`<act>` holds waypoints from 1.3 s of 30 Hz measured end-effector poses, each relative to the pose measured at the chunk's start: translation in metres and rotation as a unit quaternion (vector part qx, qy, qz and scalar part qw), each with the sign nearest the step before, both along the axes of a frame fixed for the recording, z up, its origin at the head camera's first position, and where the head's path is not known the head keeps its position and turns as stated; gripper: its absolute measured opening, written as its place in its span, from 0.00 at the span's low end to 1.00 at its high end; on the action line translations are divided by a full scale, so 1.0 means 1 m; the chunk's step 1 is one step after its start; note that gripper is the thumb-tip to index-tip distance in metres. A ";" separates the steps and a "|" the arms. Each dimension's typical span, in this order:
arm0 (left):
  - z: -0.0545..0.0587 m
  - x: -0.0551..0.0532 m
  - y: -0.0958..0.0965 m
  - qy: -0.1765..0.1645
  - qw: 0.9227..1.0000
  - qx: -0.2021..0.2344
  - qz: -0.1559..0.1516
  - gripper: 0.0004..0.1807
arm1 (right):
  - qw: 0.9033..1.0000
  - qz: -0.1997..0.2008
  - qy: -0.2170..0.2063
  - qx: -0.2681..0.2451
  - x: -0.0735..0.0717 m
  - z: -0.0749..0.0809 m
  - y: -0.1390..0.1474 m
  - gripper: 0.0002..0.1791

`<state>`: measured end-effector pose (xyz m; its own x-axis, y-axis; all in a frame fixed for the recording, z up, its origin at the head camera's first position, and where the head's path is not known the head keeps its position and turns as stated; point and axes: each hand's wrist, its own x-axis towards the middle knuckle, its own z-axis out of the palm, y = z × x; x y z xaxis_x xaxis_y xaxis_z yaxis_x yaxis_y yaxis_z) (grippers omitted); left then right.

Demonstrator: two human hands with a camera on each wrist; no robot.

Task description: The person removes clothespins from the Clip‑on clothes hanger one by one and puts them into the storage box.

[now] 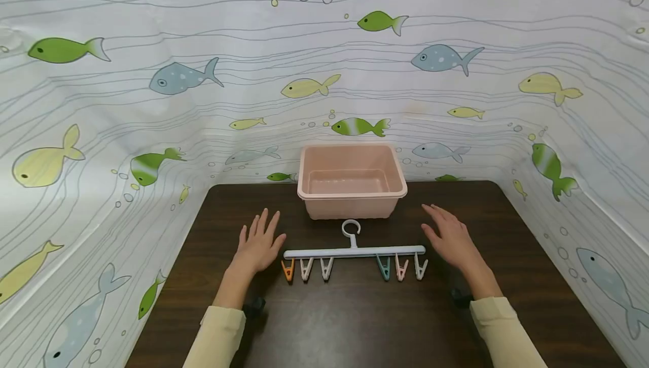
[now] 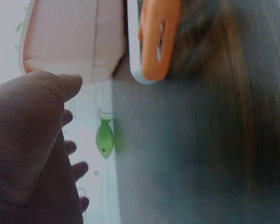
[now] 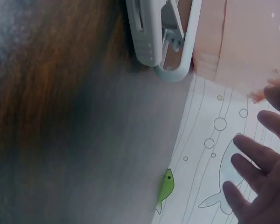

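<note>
A white clip hanger (image 1: 355, 252) with a hook lies on the dark table. Along its bar hang several clothespins: an orange clothespin (image 1: 288, 270) at the left end, a teal clothespin (image 1: 383, 268) right of the middle, and a white clothespin (image 1: 420, 266) at the right end. My left hand (image 1: 256, 248) is spread beside the bar's left end, holding nothing. Past the bar's right end, my right hand (image 1: 448, 236) is also empty, its fingers extended. In the left wrist view the orange clothespin (image 2: 159, 42) appears close up; the right wrist view shows a white clothespin (image 3: 147, 35).
Behind the hanger, a pink plastic basin (image 1: 352, 208) stands near the table's back edge, with nothing visible inside. A white sheet printed with fish (image 1: 304, 18) surrounds the brown wooden table (image 1: 350, 323) at the back and sides.
</note>
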<state>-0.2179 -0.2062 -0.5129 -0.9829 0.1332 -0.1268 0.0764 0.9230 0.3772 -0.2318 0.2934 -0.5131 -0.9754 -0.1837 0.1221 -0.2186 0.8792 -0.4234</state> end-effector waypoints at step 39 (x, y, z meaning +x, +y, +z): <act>-0.015 0.021 0.068 0.061 0.992 -0.008 -0.107 0.17 | 0.994 0.074 -0.078 -0.012 0.021 -0.030 -0.057 0.14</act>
